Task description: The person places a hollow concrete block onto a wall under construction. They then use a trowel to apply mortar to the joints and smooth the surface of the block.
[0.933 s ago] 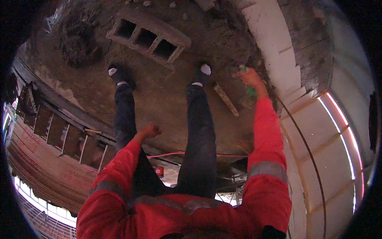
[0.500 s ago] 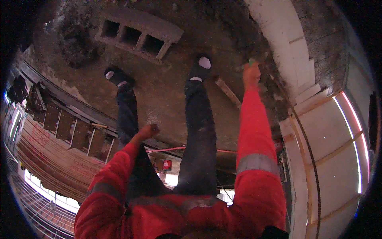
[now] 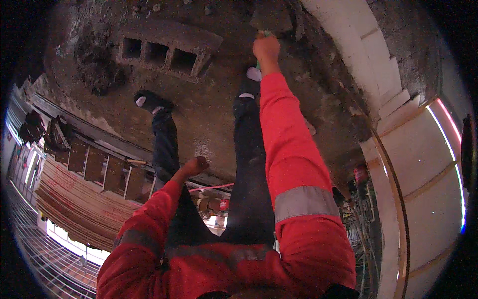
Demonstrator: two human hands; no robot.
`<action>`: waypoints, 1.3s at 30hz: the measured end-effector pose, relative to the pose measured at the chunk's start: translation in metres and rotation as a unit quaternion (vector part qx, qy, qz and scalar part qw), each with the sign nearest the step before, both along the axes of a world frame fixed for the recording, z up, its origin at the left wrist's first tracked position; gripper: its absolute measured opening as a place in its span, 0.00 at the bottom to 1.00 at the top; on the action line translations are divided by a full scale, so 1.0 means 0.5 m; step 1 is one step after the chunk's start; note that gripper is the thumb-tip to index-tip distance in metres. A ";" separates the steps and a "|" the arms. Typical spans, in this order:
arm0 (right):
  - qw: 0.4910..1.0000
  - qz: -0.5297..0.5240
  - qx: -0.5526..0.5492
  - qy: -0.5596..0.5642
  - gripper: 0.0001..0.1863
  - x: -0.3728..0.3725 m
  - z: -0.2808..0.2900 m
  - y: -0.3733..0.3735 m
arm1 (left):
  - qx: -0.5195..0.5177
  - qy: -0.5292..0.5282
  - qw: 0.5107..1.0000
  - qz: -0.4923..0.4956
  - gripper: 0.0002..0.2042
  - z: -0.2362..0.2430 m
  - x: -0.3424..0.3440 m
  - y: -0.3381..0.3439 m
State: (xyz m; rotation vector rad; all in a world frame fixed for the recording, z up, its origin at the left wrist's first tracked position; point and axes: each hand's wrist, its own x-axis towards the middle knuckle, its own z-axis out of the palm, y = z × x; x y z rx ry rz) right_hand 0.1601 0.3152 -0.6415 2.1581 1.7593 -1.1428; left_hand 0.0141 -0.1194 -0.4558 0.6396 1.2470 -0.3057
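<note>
My right hand (image 3: 266, 46) is stretched far forward, just beyond my right shoe (image 3: 253, 74). Its fingers are wrapped round a green handle that shows at both ends of the fist. A flat grey shape (image 3: 271, 19) lies just past the fist and looks like the blade of a trowel, though it is dim. My left hand (image 3: 195, 166) hangs closed in front of my left leg, with nothing visible in it. Ahead of my feet a grey hollow concrete block (image 3: 172, 37) lies on its side, its square holes facing me.
A dark heap of wet mortar (image 3: 99, 70) lies left of the block. Pale boards (image 3: 366, 45) run along the right beside a light panel wall (image 3: 428, 174). A stack of brown sheets (image 3: 74, 199) stands behind at left. A pink line (image 3: 211, 187) crosses behind my legs.
My right hand has swung left and farther forward with the green-handled trowel. My arm now covers most of the wood strip by my right foot. My left hand stays closed by the leg.
</note>
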 end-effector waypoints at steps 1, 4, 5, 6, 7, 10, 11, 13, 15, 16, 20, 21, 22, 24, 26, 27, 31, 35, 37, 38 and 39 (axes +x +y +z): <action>0.999 -0.032 0.004 -0.002 0.25 0.020 -0.008 -0.015 | -0.010 0.027 0.999 -0.028 0.19 0.004 -0.005 0.010; 0.990 -0.129 -0.004 -0.052 0.29 0.127 -0.015 -0.080 | 0.015 0.038 0.997 -0.061 0.18 0.007 -0.026 0.016; 0.980 -0.156 -0.051 -0.112 0.29 0.163 -0.017 -0.096 | 0.034 0.030 0.997 -0.064 0.18 0.002 -0.032 0.010; 0.975 -0.190 -0.045 -0.102 0.29 0.197 -0.009 -0.120 | 0.017 0.029 0.998 -0.053 0.18 -0.004 -0.038 0.000; 0.970 -0.224 -0.037 -0.089 0.29 0.226 -0.002 -0.136 | 0.000 0.027 0.999 -0.042 0.18 -0.011 -0.045 -0.013; 0.878 -0.425 -0.167 0.143 0.22 0.271 0.039 -0.177 | 0.031 0.005 0.998 -0.061 0.17 -0.037 -0.054 -0.059; 0.830 -0.461 -0.189 0.248 0.22 0.259 0.048 -0.181 | 0.054 -0.004 0.996 -0.075 0.17 -0.044 -0.055 -0.073; 0.712 -0.564 -0.224 0.353 0.21 0.210 0.060 -0.176 | 0.155 -0.093 0.981 -0.069 0.17 -0.047 -0.048 -0.090; 0.683 -0.523 -0.255 0.442 0.19 0.115 0.049 -0.142 | 0.156 -0.087 0.983 -0.033 0.17 -0.034 -0.036 -0.091; 0.665 -0.504 -0.280 0.474 0.18 0.069 0.049 -0.122 | 0.105 -0.039 0.994 0.000 0.17 -0.021 -0.030 -0.085; 0.682 -0.474 -0.250 0.498 0.13 -0.054 0.121 -0.050 | 0.100 0.042 0.991 0.083 0.17 0.022 -0.009 -0.040; 0.707 -0.494 -0.214 0.458 0.13 -0.077 0.159 -0.051 | 0.076 0.049 0.990 0.107 0.18 0.025 -0.014 -0.029; 0.752 -0.459 -0.214 0.421 0.13 -0.095 0.203 -0.056 | 0.046 0.033 0.993 0.103 0.18 0.022 -0.025 -0.020; 0.771 -0.449 -0.219 0.395 0.13 -0.140 0.301 -0.104 | 0.037 -0.005 0.993 0.108 0.18 0.018 -0.061 -0.023; 0.790 -0.381 -0.283 0.388 0.13 -0.209 0.376 -0.171 | 0.067 -0.032 0.991 0.113 0.18 -0.003 -0.107 -0.039; 0.847 -0.297 -0.258 0.358 0.13 -0.250 0.398 -0.212 | 0.075 -0.038 0.990 0.110 0.17 -0.012 -0.119 -0.050; 0.956 0.015 -0.185 0.228 0.13 -0.507 0.367 -0.430 | 0.160 -0.060 0.984 0.056 0.17 -0.026 -0.227 -0.127; 0.942 0.246 -0.121 0.192 0.13 -0.827 0.105 -0.615 | 0.169 -0.096 0.981 -0.006 0.15 -0.010 -0.360 -0.183; 0.956 0.094 -0.218 0.172 0.14 -0.906 -0.014 -0.697 | 0.188 -0.107 0.976 0.036 0.15 0.008 -0.425 -0.200; 0.955 0.007 -0.254 0.151 0.14 -0.928 -0.058 -0.743 | 0.201 -0.107 0.971 0.072 0.15 0.021 -0.453 -0.208; 0.955 -0.058 -0.254 0.142 0.14 -0.938 -0.091 -0.791 | 0.221 -0.102 0.963 0.113 0.15 0.035 -0.475 -0.214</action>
